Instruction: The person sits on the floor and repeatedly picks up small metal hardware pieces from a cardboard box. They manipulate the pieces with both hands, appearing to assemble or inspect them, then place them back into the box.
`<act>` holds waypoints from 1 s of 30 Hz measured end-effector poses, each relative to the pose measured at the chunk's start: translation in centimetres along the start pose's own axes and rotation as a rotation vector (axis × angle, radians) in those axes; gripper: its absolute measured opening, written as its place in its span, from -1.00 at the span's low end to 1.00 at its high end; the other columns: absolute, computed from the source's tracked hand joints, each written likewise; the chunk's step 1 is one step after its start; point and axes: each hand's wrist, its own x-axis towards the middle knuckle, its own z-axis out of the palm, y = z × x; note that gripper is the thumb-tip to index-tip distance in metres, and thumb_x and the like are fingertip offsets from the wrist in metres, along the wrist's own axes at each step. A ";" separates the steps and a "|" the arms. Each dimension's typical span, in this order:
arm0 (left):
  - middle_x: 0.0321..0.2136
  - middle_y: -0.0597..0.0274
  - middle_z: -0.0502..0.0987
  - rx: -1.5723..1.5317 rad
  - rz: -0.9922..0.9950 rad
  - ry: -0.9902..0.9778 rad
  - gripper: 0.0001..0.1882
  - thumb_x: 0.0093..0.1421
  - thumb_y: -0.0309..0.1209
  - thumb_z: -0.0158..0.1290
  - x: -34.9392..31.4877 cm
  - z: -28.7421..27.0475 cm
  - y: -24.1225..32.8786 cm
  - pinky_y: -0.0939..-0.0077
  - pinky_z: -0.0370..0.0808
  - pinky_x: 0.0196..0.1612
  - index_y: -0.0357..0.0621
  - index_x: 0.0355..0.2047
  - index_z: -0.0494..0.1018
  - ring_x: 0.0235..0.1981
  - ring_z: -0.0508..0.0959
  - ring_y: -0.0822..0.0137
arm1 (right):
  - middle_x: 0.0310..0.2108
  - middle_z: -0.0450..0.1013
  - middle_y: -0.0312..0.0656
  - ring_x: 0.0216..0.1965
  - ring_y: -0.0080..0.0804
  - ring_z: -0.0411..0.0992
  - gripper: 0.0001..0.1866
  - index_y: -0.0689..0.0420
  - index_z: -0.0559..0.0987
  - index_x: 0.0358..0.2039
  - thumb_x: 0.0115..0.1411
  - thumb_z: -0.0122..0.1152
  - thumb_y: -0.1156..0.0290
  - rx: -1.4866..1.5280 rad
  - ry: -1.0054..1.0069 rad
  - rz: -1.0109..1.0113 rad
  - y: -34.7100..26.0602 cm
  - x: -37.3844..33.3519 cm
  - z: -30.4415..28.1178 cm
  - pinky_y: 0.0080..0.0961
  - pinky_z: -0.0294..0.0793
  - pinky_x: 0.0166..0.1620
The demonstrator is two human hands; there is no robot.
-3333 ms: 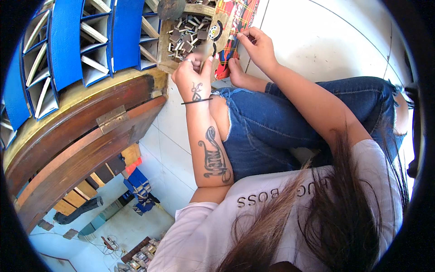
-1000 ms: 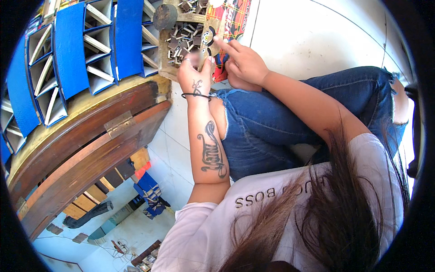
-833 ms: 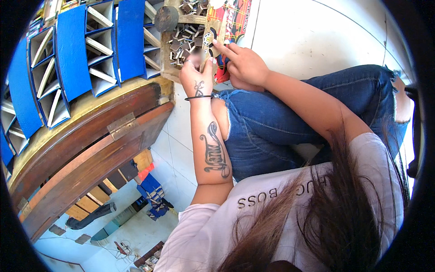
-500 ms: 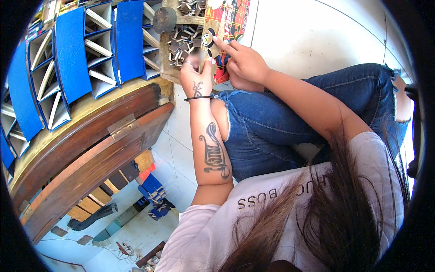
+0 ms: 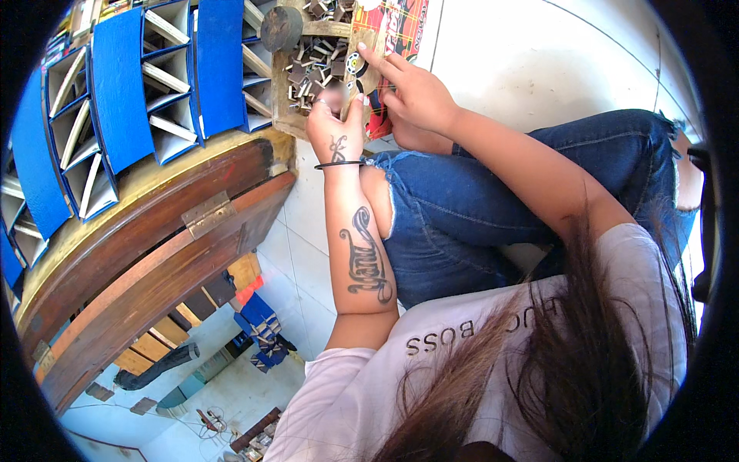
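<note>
A wooden box [image 5: 289, 123] with compartments of small dark and pale pieces [image 5: 312, 61] lies beyond my knees. My left hand [image 5: 335, 127] is at its near end, thumb and fingertips drawn together. What they hold, if anything, is hidden by a blurred patch. My right hand [image 5: 419, 96] reaches in from the right, its index finger stretched onto the wooden strip [image 5: 368, 42] along the box's right side, the other fingers loosely bent. Below that fingertip is a small round black, white and yellow thing [image 5: 354, 63]; whether it is loose or stuck on I cannot tell.
A red and yellow plaid printed sheet [image 5: 396, 38] lies right of the box. To the left, blue panels [image 5: 119, 100] with pale slats stand on a wooden bench [image 5: 154, 200]. A round dark wooden block [image 5: 282, 29] sits by the box. White floor tiles [image 5: 523, 54] extend right.
My right index fingertip has slid a little farther away along the wooden strip, uncovering more of the round thing. My left hand has barely moved.
</note>
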 end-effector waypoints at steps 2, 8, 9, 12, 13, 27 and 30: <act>-0.70 0.21 0.43 0.038 -0.022 -0.009 -0.77 -0.04 -0.43 0.19 0.0 -0.1 0.1 0.56 0.34 -0.55 -0.27 -0.58 0.35 -0.68 0.39 0.46 | -0.31 0.29 -0.05 -0.37 -0.06 0.38 -0.22 -0.19 0.04 0.25 -0.03 -0.04 0.51 0.010 -0.012 -0.006 0.3 -0.1 0.0 -0.25 0.42 -0.30; -0.70 0.20 0.44 0.018 -0.037 -0.017 -0.78 -0.04 -0.44 0.18 0.1 -0.1 0.0 0.56 0.34 -0.55 -0.27 -0.58 0.35 -0.68 0.39 0.47 | -0.29 0.34 -0.02 -0.35 -0.04 0.39 -0.22 -0.18 0.02 0.26 -0.02 -0.08 0.54 0.129 -0.036 0.052 0.4 -1.4 0.9 -0.30 0.41 -0.25; -0.70 0.20 0.45 0.001 -0.033 -0.016 -0.78 -0.04 -0.44 0.18 0.1 0.0 0.0 0.56 0.34 -0.54 -0.27 -0.58 0.35 -0.68 0.39 0.47 | -0.30 0.34 -0.03 -0.36 -0.05 0.39 -0.22 -0.17 0.02 0.26 -0.02 -0.08 0.55 0.148 -0.023 0.030 0.4 -1.7 1.0 -0.31 0.41 -0.25; -0.71 0.39 0.40 -0.069 -0.034 -0.016 -0.77 -0.03 -0.43 0.21 0.1 0.1 -0.1 0.70 0.23 -0.60 -0.23 -0.58 0.35 -0.67 0.28 0.64 | -0.33 0.33 -0.05 -0.39 -0.08 0.38 -0.21 -0.13 0.01 0.26 -0.03 -0.08 0.57 0.172 -0.073 0.078 0.1 -2.2 1.3 -0.33 0.41 -0.26; -0.71 0.32 0.42 -0.021 -0.023 -0.007 -0.78 -0.04 -0.43 0.20 0.1 0.1 -0.2 0.64 0.27 -0.58 -0.25 -0.57 0.35 -0.68 0.32 0.57 | -0.35 0.33 -0.06 -0.40 -0.10 0.38 -0.20 -0.12 0.01 0.26 -0.03 -0.07 0.57 0.178 -0.076 0.076 -0.1 -2.3 1.3 -0.34 0.40 -0.27; -0.73 0.07 0.45 0.061 0.000 0.025 -0.76 -0.09 -0.40 0.19 0.1 0.2 -0.4 0.41 0.36 -0.54 -0.28 -0.60 0.36 -0.70 0.44 0.25 | -0.51 0.40 -0.03 -0.47 -0.13 0.42 -0.30 0.39 0.11 0.12 -0.05 0.04 0.43 0.256 -0.147 0.060 -4.5 -1.4 -0.2 -0.32 0.42 -0.37; -0.72 0.05 0.43 0.067 0.006 0.037 -0.75 -0.11 -0.40 0.20 0.2 0.2 -0.4 0.38 0.35 -0.55 -0.28 -0.61 0.36 -0.70 0.43 0.19 | -0.60 0.39 -0.06 -0.54 -0.16 0.42 -0.40 0.41 0.19 0.05 -0.03 0.02 0.45 0.367 -0.146 0.093 -5.3 -1.1 -0.4 -0.35 0.41 -0.43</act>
